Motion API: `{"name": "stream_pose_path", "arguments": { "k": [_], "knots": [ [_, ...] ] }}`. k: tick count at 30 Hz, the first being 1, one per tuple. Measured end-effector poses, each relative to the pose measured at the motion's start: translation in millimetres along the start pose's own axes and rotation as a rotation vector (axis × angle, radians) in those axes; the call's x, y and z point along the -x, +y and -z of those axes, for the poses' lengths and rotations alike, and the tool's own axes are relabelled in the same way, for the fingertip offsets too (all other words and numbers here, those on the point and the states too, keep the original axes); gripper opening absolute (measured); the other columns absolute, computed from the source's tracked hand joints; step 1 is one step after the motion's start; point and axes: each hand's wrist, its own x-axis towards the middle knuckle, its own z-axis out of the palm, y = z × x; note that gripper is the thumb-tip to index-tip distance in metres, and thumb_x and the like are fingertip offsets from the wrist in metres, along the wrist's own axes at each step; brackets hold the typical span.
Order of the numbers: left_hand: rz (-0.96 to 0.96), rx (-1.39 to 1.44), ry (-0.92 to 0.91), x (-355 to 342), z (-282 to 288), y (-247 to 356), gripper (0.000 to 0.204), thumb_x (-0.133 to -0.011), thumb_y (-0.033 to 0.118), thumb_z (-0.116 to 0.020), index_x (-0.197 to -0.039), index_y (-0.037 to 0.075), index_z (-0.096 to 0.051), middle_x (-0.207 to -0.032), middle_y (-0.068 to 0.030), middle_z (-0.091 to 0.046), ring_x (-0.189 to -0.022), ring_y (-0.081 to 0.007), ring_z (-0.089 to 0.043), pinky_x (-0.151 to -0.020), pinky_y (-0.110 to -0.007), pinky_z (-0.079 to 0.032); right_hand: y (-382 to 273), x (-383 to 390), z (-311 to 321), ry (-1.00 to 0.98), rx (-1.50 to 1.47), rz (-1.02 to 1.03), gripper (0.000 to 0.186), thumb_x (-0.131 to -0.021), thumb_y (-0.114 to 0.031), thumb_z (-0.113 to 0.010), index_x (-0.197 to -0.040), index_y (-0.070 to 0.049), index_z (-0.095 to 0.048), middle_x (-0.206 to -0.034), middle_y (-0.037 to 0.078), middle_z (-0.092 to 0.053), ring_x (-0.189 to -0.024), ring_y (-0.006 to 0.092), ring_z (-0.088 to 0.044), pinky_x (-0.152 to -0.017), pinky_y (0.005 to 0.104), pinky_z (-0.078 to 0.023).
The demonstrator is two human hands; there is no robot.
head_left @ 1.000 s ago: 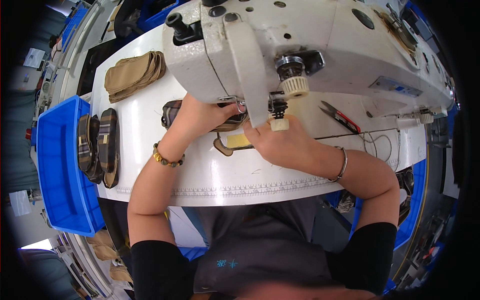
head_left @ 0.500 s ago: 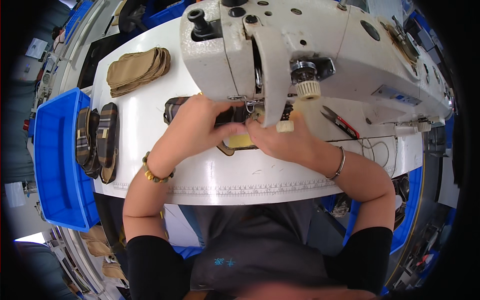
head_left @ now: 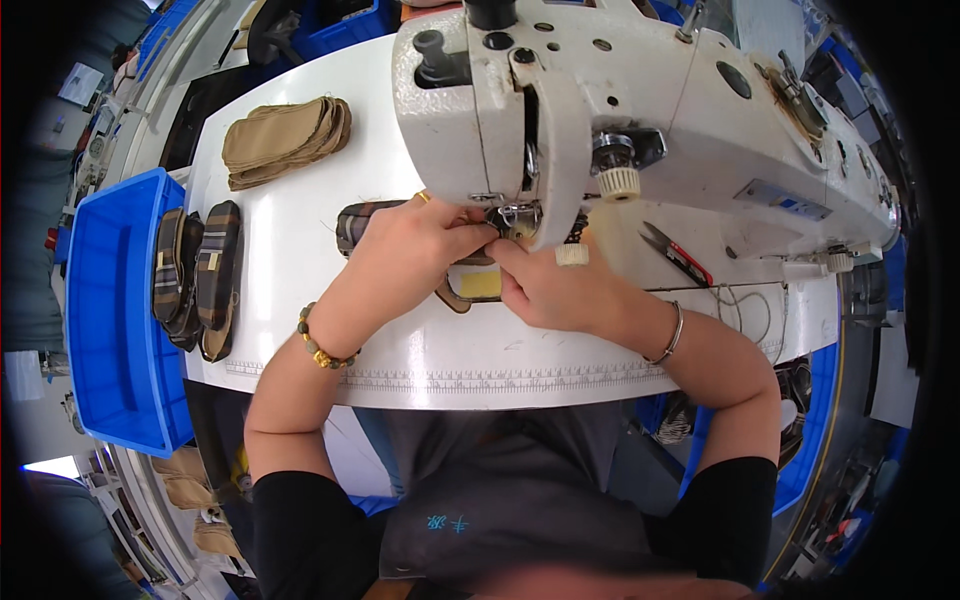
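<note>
My left hand (head_left: 415, 245) lies knuckles-up over the plaid workpiece (head_left: 362, 222), fingers curled down and pinching its edge right at the presser foot (head_left: 515, 217); the grip is closed on the fabric, though the fingertips themselves are hidden under the machine head. My right hand (head_left: 545, 290) comes in from the other side, fingers bent and pressed together, thumb and forefinger meeting the left hand's just before the needle area; I cannot tell whether it truly grips the piece or only presses it flat. Under and between the two hands a yellow patch (head_left: 480, 284) with a brown curved edge shows on the bed, touching the right hand's fingers. The plaid piece sticks out to the left of my left hand, lying flat on the white table (head_left: 300, 300), so most of its length is on the feed-in side of the sewing machine (head_left: 640, 110). Judgement: the seam on this piece looks to be at its start or early part, with the bulk of the piece not yet under the foot. To the far left, a blue bin (head_left: 100, 340) holds several plaid pieces (head_left: 195, 275) stacked on edge against its wall, which I take as finished or queued units; which, I cannot say. A stack of tan pieces (head_left: 285, 140) sits at the table's back left, well apart from my hands. Thread snips (head_left: 675, 252) lie to the right of the needle, untouched.
</note>
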Motion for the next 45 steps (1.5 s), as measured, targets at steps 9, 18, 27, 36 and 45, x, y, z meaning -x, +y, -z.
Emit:
{"name": "stream_pose_path", "arguments": {
  "k": [9, 18, 27, 36, 45],
  "knots": [
    [-0.127, -0.099, 0.055, 6.5, -13.3, 0.7, 0.019, -0.070, 0.015, -0.073, -0.089, 0.011, -0.076, -0.092, -0.0008, -0.059, -0.090, -0.0184, -0.059, -0.075, -0.029, -0.052, -11.1, 15.4, -3.3, -0.030, 0.139, 0.168, 0.010, -0.077, -0.012, -0.063, -0.086, -0.011, -0.058, -0.071, 0.001, -0.052, -0.052, 0.0147, -0.055, -0.041, 0.0318, -0.042],
    [-0.255, -0.279, 0.117, 4.0, -20.3, 6.1, 0.027, -0.072, 0.020, -0.071, -0.095, 0.007, -0.072, -0.086, -0.0009, -0.055, -0.084, -0.0184, -0.058, -0.070, -0.030, -0.050, -12.6, 8.5, 6.6, 0.295, 0.298, 0.333, 0.011, -0.075, -0.013, -0.065, -0.084, -0.008, -0.064, -0.076, -0.001, -0.054, -0.053, 0.0080, -0.053, -0.040, 0.0250, -0.040],
    [0.013, -0.031, 0.005, 6.1, -15.4, 3.7, 0.031, -0.071, 0.006, -0.071, -0.099, 0.014, -0.078, -0.087, -0.0012, -0.066, -0.080, -0.0217, -0.064, -0.071, -0.034, -0.051, -19.4, 15.2, 7.6, -0.046, 0.131, 0.107, 0.013, -0.074, -0.011, -0.063, -0.082, -0.001, -0.060, -0.093, 0.020, -0.069, -0.057, 0.0196, -0.066, -0.043, 0.0302, -0.049],
    [0.042, 0.147, -0.017, 0.3, -16.8, 4.3, 0.032, -0.073, 0.005, -0.074, -0.105, 0.010, -0.077, -0.087, -0.0088, -0.065, -0.080, -0.0274, -0.063, -0.066, -0.039, -0.047, -20.7, 13.0, 7.6, -0.044, 0.088, 0.149, 0.011, -0.073, -0.010, -0.063, -0.078, -0.001, -0.059, -0.074, 0.016, -0.068, -0.059, 0.0200, -0.067, -0.045, 0.0325, -0.052],
    [0.012, 0.140, -0.023, -1.0, -10.9, 4.8, 0.031, -0.075, 0.004, -0.073, -0.105, 0.010, -0.077, -0.090, -0.0100, -0.064, -0.083, -0.0297, -0.062, -0.066, -0.040, -0.046, -20.6, 13.9, 4.8, -0.024, 0.094, 0.138, 0.010, -0.073, -0.011, -0.063, -0.077, -0.003, -0.059, -0.065, 0.008, -0.061, -0.057, 0.0190, -0.065, -0.045, 0.0329, -0.051]
  ]
}}
